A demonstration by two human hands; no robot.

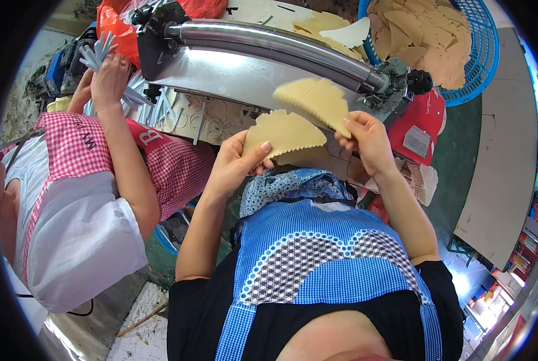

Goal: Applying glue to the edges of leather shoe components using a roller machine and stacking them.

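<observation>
My left hand is closed on a tan sheet piece, thin and flat, with one rounded side and a zigzag-cut edge. Its thumb lies on top of the piece, and more tan edges show just beneath it. My right hand pinches a second tan piece of similar shape by its right end, slightly blurred. This one is raised beyond the first, in front of a machine with a long steel roller. What the pieces are made of I cannot tell.
A blue plastic basket at the far right holds many tan pieces. More tan pieces lie behind the roller. At left, a co-worker's hand grips pale strips near an orange-red bag. A red object sits below the machine's right end.
</observation>
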